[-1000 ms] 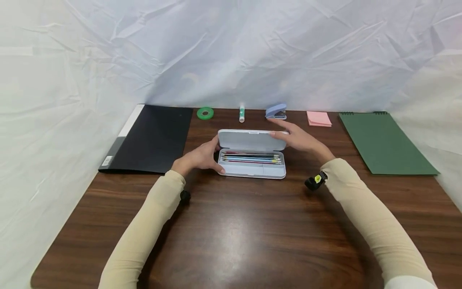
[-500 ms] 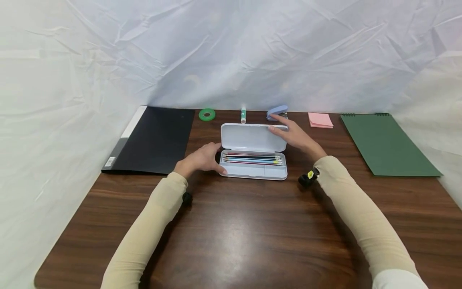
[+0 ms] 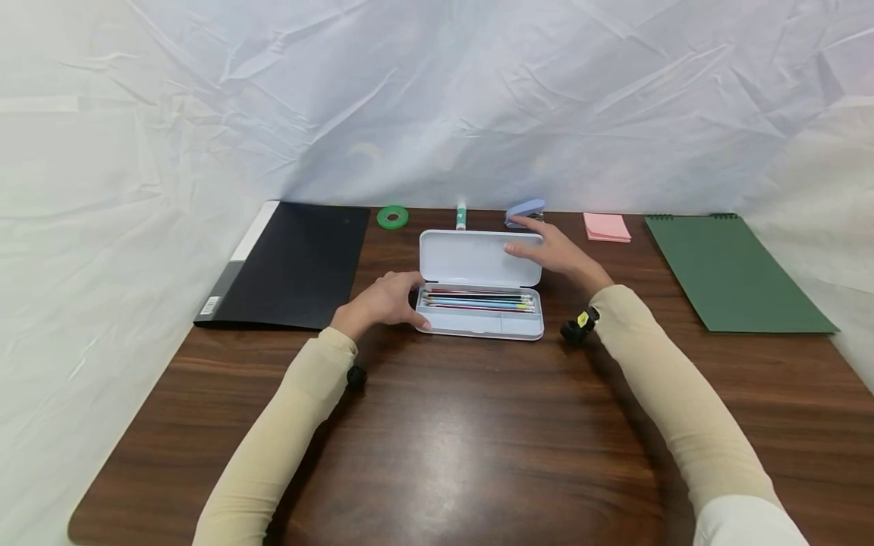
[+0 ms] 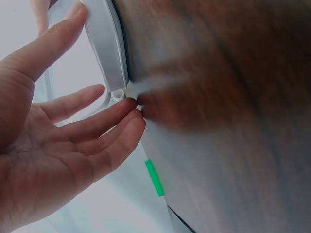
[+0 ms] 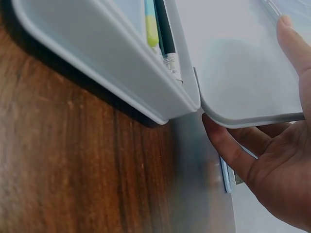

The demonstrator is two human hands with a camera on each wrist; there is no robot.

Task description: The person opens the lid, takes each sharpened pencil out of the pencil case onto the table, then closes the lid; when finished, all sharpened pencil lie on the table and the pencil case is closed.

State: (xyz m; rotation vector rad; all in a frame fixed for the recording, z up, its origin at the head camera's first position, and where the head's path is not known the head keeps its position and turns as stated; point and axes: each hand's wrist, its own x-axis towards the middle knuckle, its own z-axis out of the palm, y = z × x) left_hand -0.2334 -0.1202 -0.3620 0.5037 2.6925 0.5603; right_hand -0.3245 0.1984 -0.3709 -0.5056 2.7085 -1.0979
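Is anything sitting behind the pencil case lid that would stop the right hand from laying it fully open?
Possibly: the glue stick and blue stapler lie just behind the lid, which the right hand holds. Contact can't be judged.

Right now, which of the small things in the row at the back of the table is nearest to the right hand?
The blue stapler: it lies just behind the right hand, whose fingertips almost reach it. The green tape roll, glue stick and pink sticky notes lie farther away.
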